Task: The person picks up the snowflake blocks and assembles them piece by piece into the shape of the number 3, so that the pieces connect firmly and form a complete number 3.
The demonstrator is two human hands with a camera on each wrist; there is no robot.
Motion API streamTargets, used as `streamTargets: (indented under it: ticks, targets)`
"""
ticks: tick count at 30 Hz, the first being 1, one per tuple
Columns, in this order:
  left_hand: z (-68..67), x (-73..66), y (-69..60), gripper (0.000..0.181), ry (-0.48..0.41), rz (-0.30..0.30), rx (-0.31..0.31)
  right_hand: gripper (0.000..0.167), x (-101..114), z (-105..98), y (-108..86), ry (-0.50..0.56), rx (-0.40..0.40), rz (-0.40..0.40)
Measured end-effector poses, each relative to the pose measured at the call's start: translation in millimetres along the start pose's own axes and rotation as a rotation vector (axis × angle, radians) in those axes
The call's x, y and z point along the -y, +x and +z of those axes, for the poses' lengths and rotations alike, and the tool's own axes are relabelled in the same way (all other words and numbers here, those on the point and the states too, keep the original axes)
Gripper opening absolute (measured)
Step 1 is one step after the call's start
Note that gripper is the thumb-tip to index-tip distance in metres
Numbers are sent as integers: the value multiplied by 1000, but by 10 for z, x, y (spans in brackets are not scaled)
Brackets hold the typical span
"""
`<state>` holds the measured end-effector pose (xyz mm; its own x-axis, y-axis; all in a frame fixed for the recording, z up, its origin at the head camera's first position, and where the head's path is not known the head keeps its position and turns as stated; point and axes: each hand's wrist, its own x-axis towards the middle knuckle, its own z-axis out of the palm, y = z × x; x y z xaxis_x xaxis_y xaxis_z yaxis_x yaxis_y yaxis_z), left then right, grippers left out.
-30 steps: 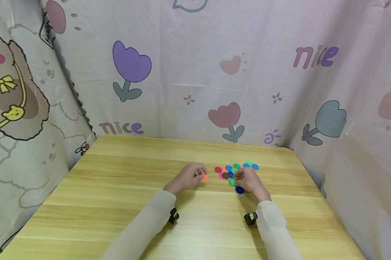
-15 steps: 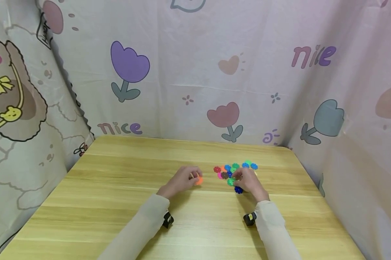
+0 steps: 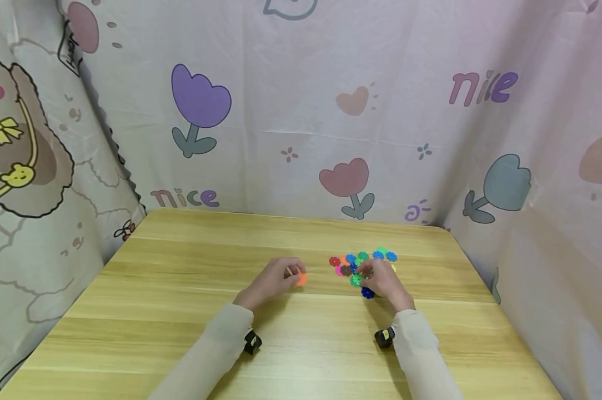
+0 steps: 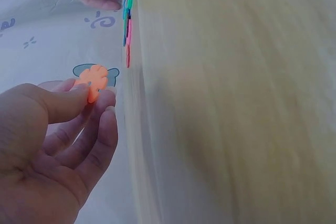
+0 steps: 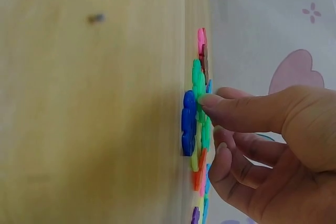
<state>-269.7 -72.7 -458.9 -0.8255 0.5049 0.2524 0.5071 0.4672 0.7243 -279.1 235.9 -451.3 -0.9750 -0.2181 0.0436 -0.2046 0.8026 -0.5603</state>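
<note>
An orange flower-shaped plastic disc [image 4: 96, 80] is pinched between the thumb and fingers of my left hand [image 3: 276, 279], left of the pile and seemingly just above the table. My right hand [image 3: 385, 278] hovers low at the pile of similar coloured discs, fingers loosely bent. In the right wrist view its thumb tip reaches a green disc [image 5: 199, 80], and a gap shows between thumb and fingers in the head view. A dark blue disc [image 3: 367, 293] lies at the near side of the pile, a red disc [image 3: 334, 261] at its left end. My right hand hides part of the pile.
Light wooden table [image 3: 181, 311] lies under both hands. A patterned curtain [image 3: 281, 100] hangs behind its far edge and along both sides. Blue discs [image 3: 391, 256] lie at the pile's far right. Each wrist wears a small black camera [image 3: 252, 341].
My left hand has drawn back left and slightly toward me, away from the pile, carrying the orange disc. My right hand stays almost still at the pile.
</note>
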Motion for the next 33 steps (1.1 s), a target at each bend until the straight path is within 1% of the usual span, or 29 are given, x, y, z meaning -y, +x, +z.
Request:
streamTargets:
  ticks: [5, 9, 15, 20, 27, 33]
  targets:
    - [-16, 10, -49, 11, -10, -22, -4, 25, -16, -5, 5, 6, 23, 13]
    - [-32, 17, -83, 10, -22, -46, -3, 27, -18, -9, 11, 2, 39, 7]
    - [-56, 20, -136, 10, -42, -36, -15, 28, -15, 7, 18, -5, 30, 1]
    - [-66, 28, -169, 11, -69, -52, -18, 28, -23, 7, 13, 4, 29, 11]
    - [-80, 8, -209, 12, -96, -68, -12, 24, -45, -17, -1, 17, 6, 5]
    - [-101, 0, -241, 11, -101, -59, -14, 16, -56, -33, -11, 47, 3, -13]
